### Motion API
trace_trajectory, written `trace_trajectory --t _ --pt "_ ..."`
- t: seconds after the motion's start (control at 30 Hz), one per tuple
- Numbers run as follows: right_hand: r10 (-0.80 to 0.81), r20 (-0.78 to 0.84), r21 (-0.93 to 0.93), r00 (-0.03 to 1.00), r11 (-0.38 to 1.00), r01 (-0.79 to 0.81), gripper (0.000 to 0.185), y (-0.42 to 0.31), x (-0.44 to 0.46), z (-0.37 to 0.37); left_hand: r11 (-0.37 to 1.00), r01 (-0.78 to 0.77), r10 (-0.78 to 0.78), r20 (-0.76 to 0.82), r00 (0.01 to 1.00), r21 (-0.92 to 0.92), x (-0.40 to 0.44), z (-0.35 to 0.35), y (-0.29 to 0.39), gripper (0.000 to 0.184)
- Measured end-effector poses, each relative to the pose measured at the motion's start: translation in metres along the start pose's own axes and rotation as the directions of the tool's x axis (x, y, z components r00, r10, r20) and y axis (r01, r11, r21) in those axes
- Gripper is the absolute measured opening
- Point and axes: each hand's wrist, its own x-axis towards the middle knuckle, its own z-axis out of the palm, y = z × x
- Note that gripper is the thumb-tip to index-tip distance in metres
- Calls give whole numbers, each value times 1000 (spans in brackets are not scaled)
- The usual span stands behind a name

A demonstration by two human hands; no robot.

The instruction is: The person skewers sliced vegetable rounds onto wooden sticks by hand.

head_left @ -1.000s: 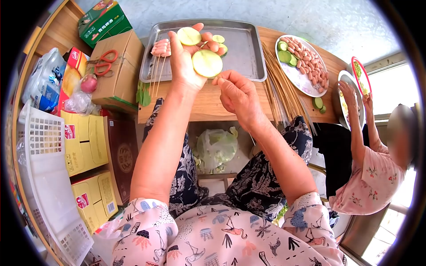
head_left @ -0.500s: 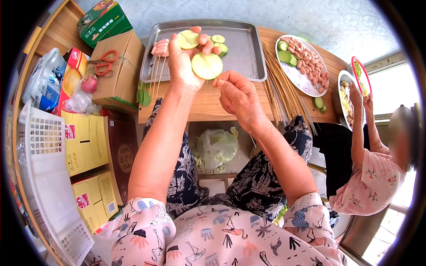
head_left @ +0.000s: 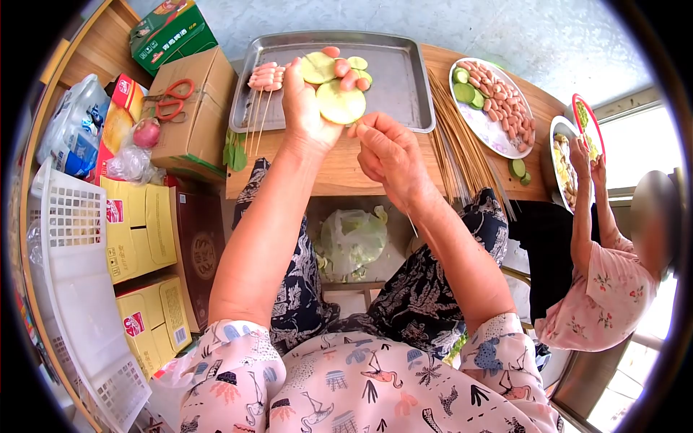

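My left hand (head_left: 307,115) is raised over the front of a metal tray (head_left: 393,79), its fingers curled around pale green zucchini slices. One large slice (head_left: 341,103) faces me at the palm's edge, and another slice (head_left: 317,68) shows higher, between thumb and fingers. Just to the right, my right hand (head_left: 390,155) is closed in a pinch on a thin skewer (head_left: 413,226), whose end sticks out below the wrist. Its tip near the lower slice is hard to make out. More zucchini slices (head_left: 357,63) lie in the tray behind my fingers, and small skewered sausages (head_left: 266,76) rest at its left.
Loose bamboo skewers (head_left: 462,137) lie right of the tray on the wooden table (head_left: 303,177). Beyond them stands a plate (head_left: 491,137) of small sausages and zucchini slices. A co-worker (head_left: 606,289) at the right handles food over a bowl (head_left: 554,169). Cardboard boxes (head_left: 191,108) and scissors (head_left: 173,101) are at left.
My left hand has shifted slightly right, its fingers curling further over the slices. The lower slice has moved a little right. My right hand stays nearly in place.
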Motion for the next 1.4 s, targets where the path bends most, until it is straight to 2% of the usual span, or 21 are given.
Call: trace_trajectory --t 0.03,0.07,0.1,0.17,0.3,0.37,0.4,0.47,0.53,0.6,0.63,0.7,0.77,0.83,0.9,1.07,1.2,1.4 --pt "0 0 0 1000 1000 0 14 -1 1 0 1000 -18 18 -39 999 6 0 2 -1 36" --pt "-16 -3 -18 1000 1000 16 14 -2 3 0 999 -13 14 34 999 -38 2 -4 0 43" --pt "-32 -7 -36 999 999 32 15 -3 4 0 999 -12 13 35 999 -40 3 -6 -1 43" --pt "-50 -20 -67 999 997 49 15 0 6 0 999 -29 33 -110 993 36 2 0 0 54" --pt "-82 -58 -169 995 983 71 17 5 8 -4 991 41 -20 -157 987 127 2 -5 -2 64" --pt "-68 -58 -210 996 976 54 15 -2 4 -4 998 35 -36 0 999 54 9 -17 3 67" --pt "-52 -55 -251 997 967 37 12 -5 1 -4 998 35 -36 1 999 54 11 -23 4 67" --pt "-62 -52 -301 997 953 44 12 -2 -1 -8 977 -20 61 -186 981 213 14 -13 14 66" --pt "-71 -50 -351 996 935 49 11 4 -1 -12 978 -9 51 -197 979 207 14 -7 20 66" --pt "-198 -58 -439 978 885 153 11 9 -2 -16 972 16 43 -245 969 236 11 -1 19 67" --pt "-203 -68 -442 977 884 153 11 8 -2 -18 972 24 33 -240 970 232 13 -6 18 67" --pt "-194 -141 -434 971 893 115 11 3 -1 -25 928 74 96 -428 899 364 15 -20 18 69" --pt "-210 -161 -422 964 898 125 11 6 10 -45 934 78 93 -445 891 350 12 -15 20 69" --pt "-142 -265 -504 954 863 -11 14 7 24 -65 915 -3 202 -453 869 403 11 -14 22 67" --pt "-67 -316 -431 946 899 -80 14 18 47 -96 927 -4 185 -449 874 375 11 -12 24 66" --pt "-78 -444 -588 893 777 -225 14 34 102 -140 941 14 155 -464 872 339 12 -8 25 61" --pt "-132 -481 -674 867 688 -270 14 44 140 -147 944 13 150 -461 875 331 13 -6 24 59" --pt "-100 -537 -685 837 631 -364 14 78 179 -163 951 36 115 -460 880 306 17 -5 24 56"
